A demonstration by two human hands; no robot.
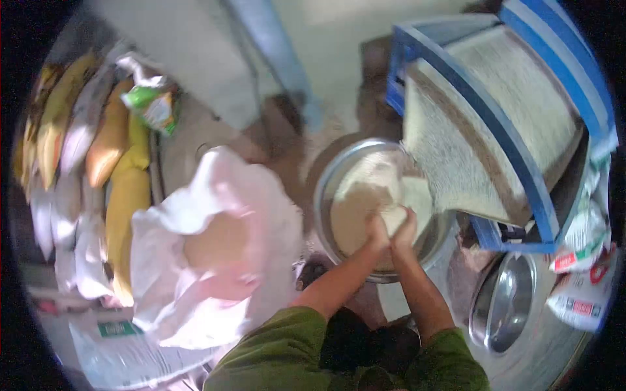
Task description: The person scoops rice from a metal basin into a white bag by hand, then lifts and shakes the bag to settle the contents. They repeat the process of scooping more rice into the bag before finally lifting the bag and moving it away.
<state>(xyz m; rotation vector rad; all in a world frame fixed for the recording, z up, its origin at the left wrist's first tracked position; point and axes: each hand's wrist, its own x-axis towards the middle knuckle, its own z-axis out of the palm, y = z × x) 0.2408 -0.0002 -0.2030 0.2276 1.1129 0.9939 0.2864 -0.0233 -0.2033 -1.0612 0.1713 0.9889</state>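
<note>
My left hand [378,228] and my right hand [405,228] are side by side over a round metal basin [324,225]. Together they are cupped round a mound of pale grains [392,216]. More pale, grain-like material [352,215] fills much of the basin below them. The basin stands under the lower edge of a blue-framed sloping sieve [450,156] at the right. To the left of the basin is an open white sack [166,267] with light brown material [218,241] inside. The fingers are slightly blurred.
Several full yellow, white and orange sacks [127,215] are stacked at the far left, with a green packet [153,107] on top. An empty metal bowl [505,303] and printed bags [580,296] lie at the lower right. A flat printed sack [117,352] is at the lower left.
</note>
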